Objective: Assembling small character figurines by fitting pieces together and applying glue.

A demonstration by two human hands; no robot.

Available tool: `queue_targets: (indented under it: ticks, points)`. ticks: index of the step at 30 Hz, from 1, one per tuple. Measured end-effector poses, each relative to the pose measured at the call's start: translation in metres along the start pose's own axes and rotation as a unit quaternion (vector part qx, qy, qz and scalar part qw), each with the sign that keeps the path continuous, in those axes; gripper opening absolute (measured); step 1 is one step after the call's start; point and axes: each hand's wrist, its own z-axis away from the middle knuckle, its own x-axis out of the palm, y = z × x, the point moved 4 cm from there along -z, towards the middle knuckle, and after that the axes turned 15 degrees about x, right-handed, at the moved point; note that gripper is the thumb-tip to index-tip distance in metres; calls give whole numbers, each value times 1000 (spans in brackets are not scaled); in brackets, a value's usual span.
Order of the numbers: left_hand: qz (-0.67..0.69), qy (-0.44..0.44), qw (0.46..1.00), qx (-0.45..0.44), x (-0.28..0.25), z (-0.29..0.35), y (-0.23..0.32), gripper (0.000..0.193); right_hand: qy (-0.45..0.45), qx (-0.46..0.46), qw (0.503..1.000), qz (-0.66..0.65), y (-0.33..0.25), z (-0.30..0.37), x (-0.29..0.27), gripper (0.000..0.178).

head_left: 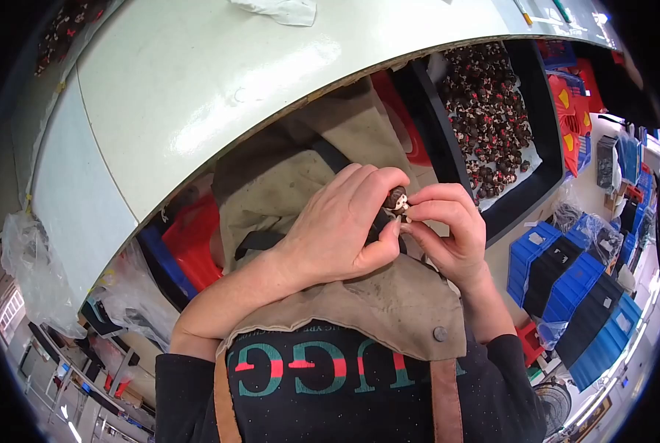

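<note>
A small figurine [397,201] with dark brown hair and a pale face is held between both hands, above my apron-covered lap. My left hand [348,218] pinches it from the left, the thumb at its lower part and the index finger by its head. From the right, the fingertips and thumb of my right hand [448,225] close on its lower part, hiding some of it. The brown apron [374,306] spreads beneath both wrists.
A white worktable [219,96] curves across in front. To the right, a black tray [540,181] holds many similar figurines [488,111]. Blue crates [573,288] are stacked farther right. Clear plastic bags [38,269] hang at the table's left edge.
</note>
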Motion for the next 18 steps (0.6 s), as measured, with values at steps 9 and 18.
queue_targets:
  ticks: [9,18]
  points:
    - [-23,0,1000,-8,-5,1,-9,41,10,-16,1000,9,6,-10,11,31]
    - [43,25,999,-20,17,-14,-9,33,4,43,999,23,5,-5,-14,29]
